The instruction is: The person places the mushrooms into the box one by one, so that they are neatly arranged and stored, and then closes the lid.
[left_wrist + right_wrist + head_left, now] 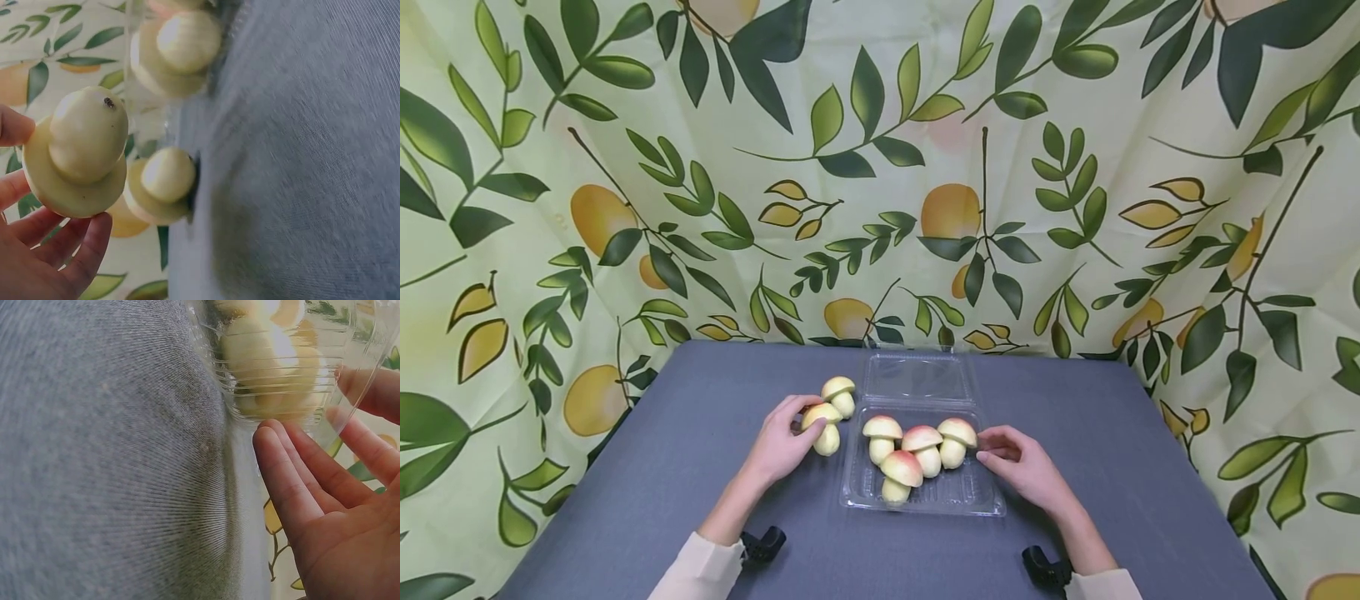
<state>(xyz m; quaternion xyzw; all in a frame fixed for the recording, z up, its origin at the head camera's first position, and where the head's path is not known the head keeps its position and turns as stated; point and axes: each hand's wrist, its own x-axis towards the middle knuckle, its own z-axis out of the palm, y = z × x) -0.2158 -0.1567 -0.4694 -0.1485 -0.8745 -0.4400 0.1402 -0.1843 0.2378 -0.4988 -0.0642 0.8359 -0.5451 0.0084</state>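
Note:
My left hand [785, 442] grips a pale mushroom-shaped piece [87, 140] around its cap, its rounded stem end facing the left wrist camera. Just behind it in the head view, a second mushroom-shaped piece [838, 396] stands on the table, left of a clear plastic container [955, 504]. Inside that container sit several more of these pieces [901, 468], with yellowish caps blushed red. At the container's right wall is my right hand [1022, 468], its fairly straight fingers [287, 481] touching the ribbed plastic, with nothing held in the palm.
The container's hinged clear lid [917, 377] lies open toward the back of the grey-blue table [737, 367]. A curtain [880, 208] printed with leaves and fruit hangs behind and on both sides. Dark wrist straps [765, 543] sit at both wrists.

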